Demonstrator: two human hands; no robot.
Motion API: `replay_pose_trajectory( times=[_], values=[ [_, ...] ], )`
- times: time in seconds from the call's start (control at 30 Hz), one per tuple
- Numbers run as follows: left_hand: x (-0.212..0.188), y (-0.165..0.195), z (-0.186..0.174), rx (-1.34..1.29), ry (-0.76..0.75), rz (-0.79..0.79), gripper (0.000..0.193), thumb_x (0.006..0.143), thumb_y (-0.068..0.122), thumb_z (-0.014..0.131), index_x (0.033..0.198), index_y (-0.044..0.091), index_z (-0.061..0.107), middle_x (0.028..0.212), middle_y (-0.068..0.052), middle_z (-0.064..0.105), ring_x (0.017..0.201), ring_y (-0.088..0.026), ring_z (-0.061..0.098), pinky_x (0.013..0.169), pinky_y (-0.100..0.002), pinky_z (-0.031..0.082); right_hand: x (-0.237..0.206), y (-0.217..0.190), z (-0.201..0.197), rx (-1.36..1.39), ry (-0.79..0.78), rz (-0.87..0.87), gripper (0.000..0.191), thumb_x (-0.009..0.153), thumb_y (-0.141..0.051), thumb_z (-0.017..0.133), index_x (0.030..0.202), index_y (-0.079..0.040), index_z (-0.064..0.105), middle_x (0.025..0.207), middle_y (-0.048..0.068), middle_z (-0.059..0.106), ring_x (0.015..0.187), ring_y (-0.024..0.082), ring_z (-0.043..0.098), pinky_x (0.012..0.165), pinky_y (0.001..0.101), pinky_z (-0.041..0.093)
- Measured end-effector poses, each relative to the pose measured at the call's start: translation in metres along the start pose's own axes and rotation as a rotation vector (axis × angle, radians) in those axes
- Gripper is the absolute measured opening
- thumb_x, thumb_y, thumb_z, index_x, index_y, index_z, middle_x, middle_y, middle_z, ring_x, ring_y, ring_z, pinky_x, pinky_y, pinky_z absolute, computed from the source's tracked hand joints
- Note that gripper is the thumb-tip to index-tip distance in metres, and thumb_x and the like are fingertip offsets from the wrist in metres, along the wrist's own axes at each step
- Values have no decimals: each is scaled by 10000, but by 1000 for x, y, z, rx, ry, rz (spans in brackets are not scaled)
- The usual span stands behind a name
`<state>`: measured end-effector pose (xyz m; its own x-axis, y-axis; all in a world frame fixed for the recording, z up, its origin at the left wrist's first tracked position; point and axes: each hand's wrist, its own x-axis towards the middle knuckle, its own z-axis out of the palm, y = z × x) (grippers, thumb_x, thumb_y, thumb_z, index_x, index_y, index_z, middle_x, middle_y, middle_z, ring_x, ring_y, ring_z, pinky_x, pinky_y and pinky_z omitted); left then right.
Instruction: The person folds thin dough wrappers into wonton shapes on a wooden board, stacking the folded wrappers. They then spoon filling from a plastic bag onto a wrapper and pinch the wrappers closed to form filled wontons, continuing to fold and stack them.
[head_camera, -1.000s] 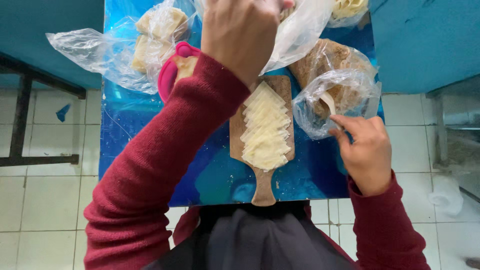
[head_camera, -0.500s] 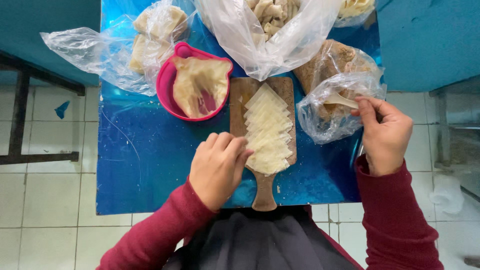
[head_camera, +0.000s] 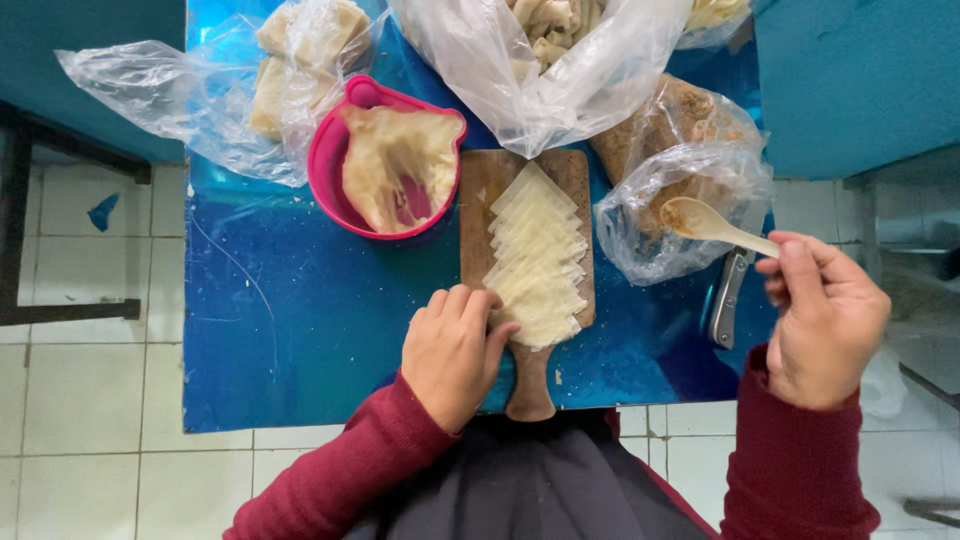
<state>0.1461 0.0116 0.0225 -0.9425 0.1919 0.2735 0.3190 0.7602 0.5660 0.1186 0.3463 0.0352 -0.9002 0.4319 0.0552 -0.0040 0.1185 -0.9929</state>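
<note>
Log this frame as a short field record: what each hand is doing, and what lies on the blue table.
left hand: fingers rest on the near end of the fanned row of pale dough squares
right hand: pinches a pale wooden spoon, its bowl inside the open clear bag of brown crumbs
board: long wooden cutting board, handle toward the person
bowl: pink plastic bowl holding pale filling
table: glossy blue tabletop
other: metal utensil beside the crumb bag

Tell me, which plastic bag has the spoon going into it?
The small clear bag of brown crumbs on the right, beside the wooden board. The right hand holds the spoon over its mouth; the other bags have no spoon.
</note>
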Motion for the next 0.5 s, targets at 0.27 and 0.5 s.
replay_pose_trajectory(
  times=[0.27, 0.5],
  values=[
    [-1, -1, 6, 13, -2, -44, 162, 872, 219, 733, 923, 123, 612, 872, -56, 579, 857, -267, 575, 706, -394, 435, -60, -9, 32, -87, -191, 151, 174, 1060, -75, 639, 1155, 48, 717, 942, 65, 717, 825, 79, 640, 759, 197, 487],
    [-2, 2, 6, -37, 25, -39, 141, 880, 174, 712, 970, 114, 621, 900, -52, 582, 871, -263, 575, 722, -389, 441, -93, -25, 59, -525, -357, -444, 132, 969, 10, 705, 1096, 2, 739, 906, 86, 715, 824, 168, 657, 753, 276, 514]
  ],
)
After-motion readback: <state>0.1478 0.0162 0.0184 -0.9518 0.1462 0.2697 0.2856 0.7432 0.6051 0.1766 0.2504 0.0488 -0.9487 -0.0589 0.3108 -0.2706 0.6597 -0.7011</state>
